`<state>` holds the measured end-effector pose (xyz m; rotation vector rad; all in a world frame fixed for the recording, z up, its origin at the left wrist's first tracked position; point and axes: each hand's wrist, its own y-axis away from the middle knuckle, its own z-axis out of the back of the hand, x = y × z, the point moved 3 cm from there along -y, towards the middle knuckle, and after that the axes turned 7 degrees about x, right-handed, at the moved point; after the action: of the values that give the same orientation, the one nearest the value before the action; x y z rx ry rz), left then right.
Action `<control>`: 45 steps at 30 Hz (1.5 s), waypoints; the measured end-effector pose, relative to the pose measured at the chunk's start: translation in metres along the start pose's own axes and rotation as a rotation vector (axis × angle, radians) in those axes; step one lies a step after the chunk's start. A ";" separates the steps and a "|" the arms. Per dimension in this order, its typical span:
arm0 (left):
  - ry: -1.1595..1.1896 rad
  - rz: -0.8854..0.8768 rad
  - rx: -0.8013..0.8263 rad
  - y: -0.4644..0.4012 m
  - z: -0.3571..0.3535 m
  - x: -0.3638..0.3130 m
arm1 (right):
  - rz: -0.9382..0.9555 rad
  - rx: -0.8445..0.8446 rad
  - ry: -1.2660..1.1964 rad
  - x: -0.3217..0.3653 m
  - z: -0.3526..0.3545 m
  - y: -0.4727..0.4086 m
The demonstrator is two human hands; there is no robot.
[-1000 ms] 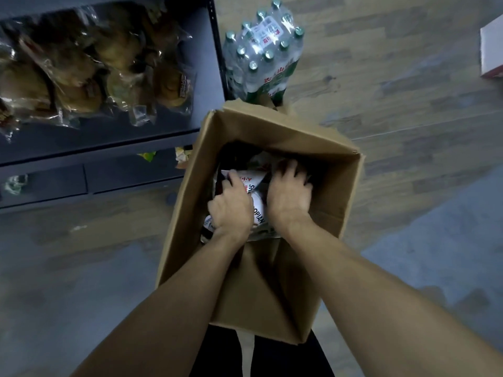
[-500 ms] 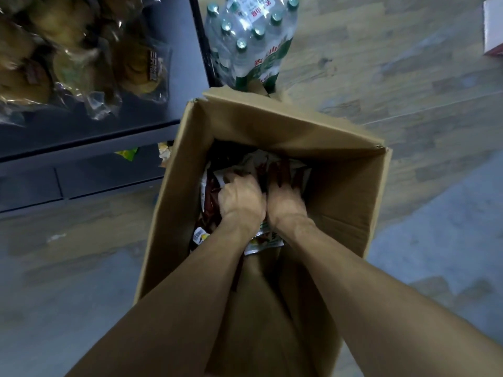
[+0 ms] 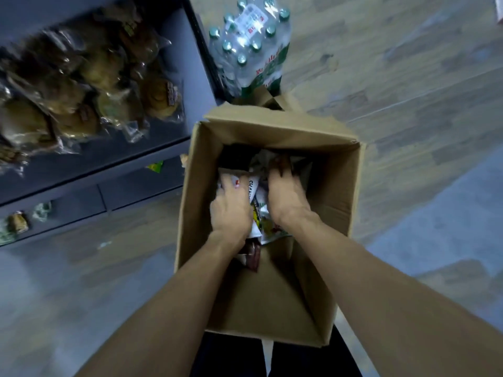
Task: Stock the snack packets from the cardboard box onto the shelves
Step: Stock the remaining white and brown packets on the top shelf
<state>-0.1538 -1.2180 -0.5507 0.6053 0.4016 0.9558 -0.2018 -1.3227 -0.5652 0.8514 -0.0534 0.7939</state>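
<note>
Now both your hands, left hand [image 3: 231, 210] and right hand [image 3: 285, 197], clutch crinkly white-and-red snack packets [image 3: 254, 194] inside the brown cardboard box [image 3: 275, 126]; probably light, slippery film, so gather them by the bunched middles.

Both hands [image 3: 231, 210] [image 3: 285, 197] gathering snack packets [image 3: 258, 213] inside cardboard box [image 3: 272, 129], beside shelves [image 3: 174, 63]

My right fingers [image 3: 280, 165] sink among the packets [image 3: 258, 210], tips lost in shadow. My left hand [image 3: 231, 208] covers what it grips. Packet print is too blurred to read. The shelf [image 3: 174, 77] and its wrapped buns [image 3: 160, 96] run off the left edge.
</note>
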 end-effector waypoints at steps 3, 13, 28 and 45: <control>0.004 -0.002 -0.051 0.003 -0.007 0.003 | 0.096 -0.028 0.028 -0.004 -0.010 0.013; -0.037 0.034 0.195 -0.013 -0.027 -0.006 | -0.131 0.006 -0.146 -0.021 -0.076 0.016; -0.198 -0.042 0.171 0.000 0.020 0.001 | -0.431 0.193 -0.181 -0.006 0.000 0.026; 0.049 -0.300 -0.151 0.111 0.141 -0.016 | -0.166 -0.348 -0.163 0.044 0.106 0.174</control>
<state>-0.1526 -1.2262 -0.3706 0.3717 0.4460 0.7065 -0.2552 -1.3002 -0.3650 0.5795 -0.2547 0.5373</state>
